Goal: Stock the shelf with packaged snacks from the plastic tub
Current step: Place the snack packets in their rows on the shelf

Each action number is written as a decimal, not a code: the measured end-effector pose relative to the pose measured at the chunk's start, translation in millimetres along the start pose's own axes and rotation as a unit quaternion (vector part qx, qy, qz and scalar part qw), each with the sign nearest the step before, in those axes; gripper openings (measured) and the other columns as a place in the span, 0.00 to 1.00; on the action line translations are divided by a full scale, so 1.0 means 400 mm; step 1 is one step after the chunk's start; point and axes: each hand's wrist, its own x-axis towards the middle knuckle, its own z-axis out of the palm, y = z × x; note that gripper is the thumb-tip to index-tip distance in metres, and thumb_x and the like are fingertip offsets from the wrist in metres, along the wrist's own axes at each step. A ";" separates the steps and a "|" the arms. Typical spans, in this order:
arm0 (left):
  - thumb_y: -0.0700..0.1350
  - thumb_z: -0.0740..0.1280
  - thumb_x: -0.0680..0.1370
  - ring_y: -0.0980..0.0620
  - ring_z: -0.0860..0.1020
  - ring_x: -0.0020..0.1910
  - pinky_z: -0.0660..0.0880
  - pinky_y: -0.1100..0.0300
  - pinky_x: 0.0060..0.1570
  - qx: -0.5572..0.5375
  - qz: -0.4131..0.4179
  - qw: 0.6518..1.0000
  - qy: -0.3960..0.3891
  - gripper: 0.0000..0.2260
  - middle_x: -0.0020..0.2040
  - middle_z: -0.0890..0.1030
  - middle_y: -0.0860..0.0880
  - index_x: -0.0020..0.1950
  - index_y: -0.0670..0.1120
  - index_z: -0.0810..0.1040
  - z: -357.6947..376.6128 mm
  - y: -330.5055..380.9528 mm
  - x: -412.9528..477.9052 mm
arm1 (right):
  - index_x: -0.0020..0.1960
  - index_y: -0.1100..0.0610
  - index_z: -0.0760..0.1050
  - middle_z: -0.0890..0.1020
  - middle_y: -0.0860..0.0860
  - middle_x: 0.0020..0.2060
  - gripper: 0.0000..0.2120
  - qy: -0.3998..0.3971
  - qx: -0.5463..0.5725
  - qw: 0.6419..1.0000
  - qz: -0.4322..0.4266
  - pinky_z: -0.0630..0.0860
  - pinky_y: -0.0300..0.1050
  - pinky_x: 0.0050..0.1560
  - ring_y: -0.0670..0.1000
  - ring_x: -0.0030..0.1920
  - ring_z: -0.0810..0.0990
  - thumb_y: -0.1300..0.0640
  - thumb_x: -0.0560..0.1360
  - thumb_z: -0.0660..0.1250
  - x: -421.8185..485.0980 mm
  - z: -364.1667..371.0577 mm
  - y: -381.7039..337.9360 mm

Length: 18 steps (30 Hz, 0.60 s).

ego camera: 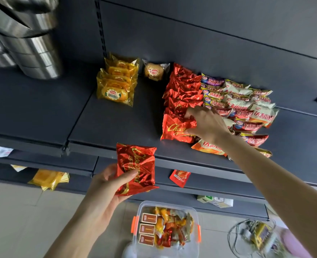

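The left hand (105, 185) gripped a crinkled red foil snack packet (137, 164) just below the dark grey metal shelf (116, 123); the right hand (208, 123) pinched the front red foil packet (174, 129) lying on it.

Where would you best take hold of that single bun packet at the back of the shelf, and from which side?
Probably across its plump middle, coming from the front and above. The bun packet sits against the back panel, with yellow packets on its left and red packets close on its right, so only the bare shelf before it leaves room for hands.
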 end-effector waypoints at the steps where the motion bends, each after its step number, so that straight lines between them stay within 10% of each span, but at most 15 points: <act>1: 0.40 0.71 0.64 0.44 0.83 0.50 0.76 0.52 0.50 0.000 0.000 1.000 0.000 0.20 0.48 0.85 0.42 0.55 0.40 0.78 0.001 -0.001 0.001 | 0.60 0.53 0.73 0.78 0.52 0.57 0.22 -0.006 -0.005 1.000 -0.002 0.68 0.48 0.56 0.54 0.55 0.78 0.51 0.69 0.75 -0.002 0.003 0.000; 18: 0.44 0.74 0.61 0.51 0.84 0.45 0.75 0.58 0.44 0.066 0.027 0.997 0.026 0.20 0.45 0.86 0.51 0.53 0.47 0.79 0.061 -0.011 0.023 | 0.59 0.55 0.74 0.76 0.55 0.57 0.22 0.092 -0.062 0.994 0.012 0.65 0.54 0.60 0.58 0.60 0.71 0.52 0.68 0.74 -0.001 0.055 0.022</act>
